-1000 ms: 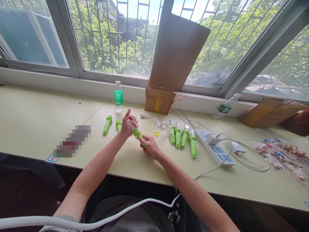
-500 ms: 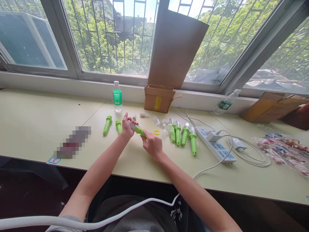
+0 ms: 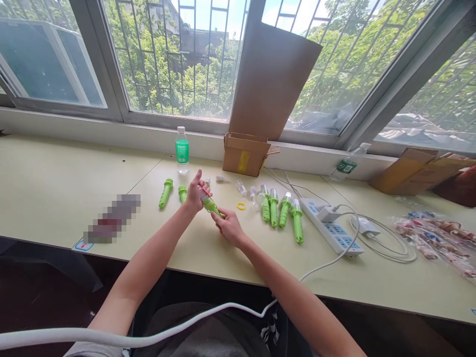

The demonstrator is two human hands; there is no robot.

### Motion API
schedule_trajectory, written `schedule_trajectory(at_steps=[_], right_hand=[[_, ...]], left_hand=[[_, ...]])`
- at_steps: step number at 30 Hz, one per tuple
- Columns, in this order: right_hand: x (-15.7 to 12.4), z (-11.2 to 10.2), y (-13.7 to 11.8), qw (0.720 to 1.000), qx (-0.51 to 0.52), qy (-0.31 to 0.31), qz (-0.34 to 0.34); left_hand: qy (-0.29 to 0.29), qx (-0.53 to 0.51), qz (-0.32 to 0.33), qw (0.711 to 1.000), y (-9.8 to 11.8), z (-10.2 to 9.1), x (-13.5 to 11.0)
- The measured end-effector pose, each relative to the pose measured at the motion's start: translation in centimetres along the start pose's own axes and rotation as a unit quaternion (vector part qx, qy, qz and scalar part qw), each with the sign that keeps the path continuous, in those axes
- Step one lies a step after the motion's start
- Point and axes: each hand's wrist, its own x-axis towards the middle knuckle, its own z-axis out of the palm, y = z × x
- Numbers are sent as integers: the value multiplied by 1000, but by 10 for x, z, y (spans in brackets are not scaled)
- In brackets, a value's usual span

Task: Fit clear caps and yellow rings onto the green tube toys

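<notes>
Both hands grip one green plastic stick (image 3: 210, 205) with a clear top, held tilted just above the pale table (image 3: 55, 188). My left hand (image 3: 196, 192) is closed round its clear upper end, forefinger sticking up. My right hand (image 3: 229, 227) is closed round its green handle. Just left of my left hand lie two green handle parts (image 3: 165, 192). To the right lies a row of several finished green sticks (image 3: 281, 211) with clear tops, and a small yellow ring (image 3: 241, 206).
A green-labelled water bottle (image 3: 182, 149) and an open cardboard box (image 3: 244, 154) stand by the window sill. A white power strip (image 3: 332, 228) with cables lies to the right, clear bags of small items (image 3: 435, 237) beyond it. Small clear parts (image 3: 241, 187) lie behind the sticks.
Both hands stayed on the green stick and shifted slightly, dipping towards the table and rising again. My left forefinger is raised again. Nothing else has moved.
</notes>
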Motion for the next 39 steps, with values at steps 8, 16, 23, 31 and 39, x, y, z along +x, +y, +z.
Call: schedule_trajectory(at_steps=[8,16,23,31,39], right_hand=[[0,-1,5,985,-133,53,-94],[4,-13,15,928,-309,154,-144],[13,-42,15,840,-338,389,-170],[22,-81,26,805,-338,474,-117],[28,-81,37,832,-330,436,-98]], left_hand=[[-77,-19,16,997,6,0,-5],[-29,-22,44,998,-5,-5,1],[16,191,87,978,-30,-3,1],[-161,648,268,694,-58,-5,-16],[-297,762,287,500,-71,-4,-25]])
